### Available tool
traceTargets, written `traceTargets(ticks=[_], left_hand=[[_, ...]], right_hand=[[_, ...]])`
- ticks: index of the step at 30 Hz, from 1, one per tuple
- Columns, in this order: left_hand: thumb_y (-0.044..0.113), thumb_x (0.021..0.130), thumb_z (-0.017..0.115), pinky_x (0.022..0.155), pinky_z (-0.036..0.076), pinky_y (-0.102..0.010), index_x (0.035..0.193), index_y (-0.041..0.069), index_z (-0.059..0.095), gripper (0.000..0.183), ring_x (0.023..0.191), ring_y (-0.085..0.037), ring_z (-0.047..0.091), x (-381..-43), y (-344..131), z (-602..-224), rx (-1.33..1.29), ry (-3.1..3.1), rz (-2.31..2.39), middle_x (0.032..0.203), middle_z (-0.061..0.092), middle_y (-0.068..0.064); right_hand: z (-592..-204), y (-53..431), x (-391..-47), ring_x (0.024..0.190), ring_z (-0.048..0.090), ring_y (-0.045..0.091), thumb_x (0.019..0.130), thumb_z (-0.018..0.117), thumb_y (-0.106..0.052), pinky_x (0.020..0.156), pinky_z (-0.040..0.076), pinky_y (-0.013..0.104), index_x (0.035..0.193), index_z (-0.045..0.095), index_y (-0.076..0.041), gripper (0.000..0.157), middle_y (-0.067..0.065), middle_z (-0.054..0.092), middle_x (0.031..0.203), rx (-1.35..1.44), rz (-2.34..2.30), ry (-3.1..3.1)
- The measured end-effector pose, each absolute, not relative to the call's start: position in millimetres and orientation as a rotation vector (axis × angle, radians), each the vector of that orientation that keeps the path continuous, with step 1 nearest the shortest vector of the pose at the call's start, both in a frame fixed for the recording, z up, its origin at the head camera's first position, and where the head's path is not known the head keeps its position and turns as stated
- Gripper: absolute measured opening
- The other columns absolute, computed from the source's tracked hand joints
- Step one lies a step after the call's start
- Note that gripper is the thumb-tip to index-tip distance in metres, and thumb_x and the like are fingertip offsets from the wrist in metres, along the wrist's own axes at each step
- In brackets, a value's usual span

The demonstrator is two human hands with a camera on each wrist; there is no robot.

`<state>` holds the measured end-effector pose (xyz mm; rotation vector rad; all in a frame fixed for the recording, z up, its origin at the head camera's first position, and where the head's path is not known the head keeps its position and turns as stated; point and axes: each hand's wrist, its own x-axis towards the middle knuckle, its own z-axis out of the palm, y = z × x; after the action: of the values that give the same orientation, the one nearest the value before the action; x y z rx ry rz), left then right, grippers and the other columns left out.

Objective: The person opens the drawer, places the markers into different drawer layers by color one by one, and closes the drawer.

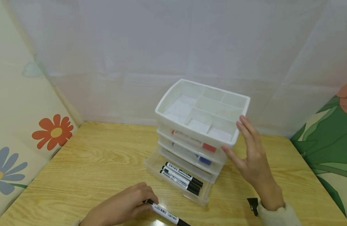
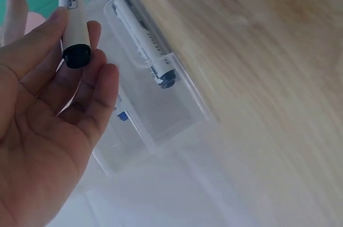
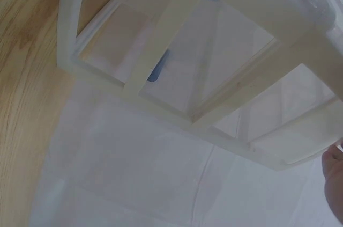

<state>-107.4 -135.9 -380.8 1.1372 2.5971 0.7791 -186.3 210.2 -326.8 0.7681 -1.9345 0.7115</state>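
Note:
My left hand (image 1: 134, 197) pinches a white marker with black ends (image 1: 165, 212) near one end, in front of the drawer unit. In the left wrist view the same marker (image 2: 74, 23) stands up between thumb and fingers. A white plastic drawer unit (image 1: 196, 138) stands mid-table with its lowest drawer (image 1: 153, 171) pulled out. Three black-capped markers (image 1: 179, 179) lie side by side in that drawer. My right hand (image 1: 253, 157) touches the right side of the unit's top, fingers extended along the side and thumb at the front corner.
Through the closed upper drawers show a red marker (image 1: 208, 147) and a blue one (image 1: 204, 160). The unit's top tray (image 1: 173, 108) is divided into compartments. A small black object (image 1: 253, 205) shows beside the right sleeve. A pale sheet (image 1: 134, 62) hangs behind the wooden table (image 1: 105, 150).

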Motion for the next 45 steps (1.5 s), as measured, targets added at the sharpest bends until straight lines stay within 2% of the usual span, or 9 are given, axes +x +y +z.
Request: traceTargets(ticks=[10, 22, 31, 38, 45], left_hand=[[0.038, 0.091, 0.049, 0.076, 0.049, -0.017, 0.103, 0.030, 0.063, 0.019, 0.090, 0.004, 0.051, -113.0, -129.6, -367.3, 1.128, 2.694, 0.862, 0.097, 0.059, 0.021], [0.032, 0.091, 0.054, 0.083, 0.048, -0.023, 0.107, 0.027, 0.063, 0.019, 0.095, 0.001, 0.053, -130.7, -121.7, -360.8, 1.232, 2.848, 0.878, 0.102, 0.061, 0.020], [0.025, 0.089, 0.058, 0.081, 0.048, -0.024, 0.105, 0.020, 0.064, 0.017, 0.094, -0.002, 0.053, -147.8, -117.0, -360.4, 1.254, 2.882, 0.874, 0.102, 0.061, 0.014], [0.023, 0.089, 0.058, 0.089, 0.047, -0.030, 0.108, 0.019, 0.064, 0.020, 0.101, -0.004, 0.053, -159.0, -112.9, -361.0, 1.191, 2.879, 0.878, 0.107, 0.062, 0.014], [0.024, 0.091, 0.055, 0.098, 0.043, -0.034, 0.117, 0.028, 0.059, 0.027, 0.113, -0.006, 0.049, -171.4, -108.8, -368.2, 1.156, 2.848, 0.908, 0.119, 0.058, 0.018]], right_hand=[[-327.7, 211.3, -185.3, 0.132, 0.034, 0.034, 0.088, 0.052, -0.050, 0.114, 0.024, 0.027, 0.128, 0.043, 0.012, 0.074, 0.025, 0.039, 0.138, 0.759, 0.705, -1.944], [-327.6, 211.8, -184.3, 0.132, 0.034, 0.034, 0.088, 0.051, -0.051, 0.114, 0.024, 0.026, 0.129, 0.042, 0.011, 0.075, 0.024, 0.039, 0.139, 0.751, 0.706, -1.959], [-325.7, 210.0, -184.5, 0.132, 0.034, 0.036, 0.088, 0.053, -0.049, 0.114, 0.024, 0.028, 0.128, 0.042, 0.012, 0.074, 0.026, 0.039, 0.138, 0.767, 0.725, -1.935], [-324.9, 209.4, -185.3, 0.132, 0.035, 0.034, 0.088, 0.053, -0.049, 0.114, 0.025, 0.028, 0.128, 0.043, 0.012, 0.073, 0.025, 0.040, 0.137, 0.767, 0.717, -1.933], [-326.0, 209.8, -185.9, 0.132, 0.034, 0.034, 0.087, 0.053, -0.050, 0.114, 0.025, 0.027, 0.128, 0.042, 0.011, 0.074, 0.024, 0.039, 0.138, 0.759, 0.717, -1.945]])
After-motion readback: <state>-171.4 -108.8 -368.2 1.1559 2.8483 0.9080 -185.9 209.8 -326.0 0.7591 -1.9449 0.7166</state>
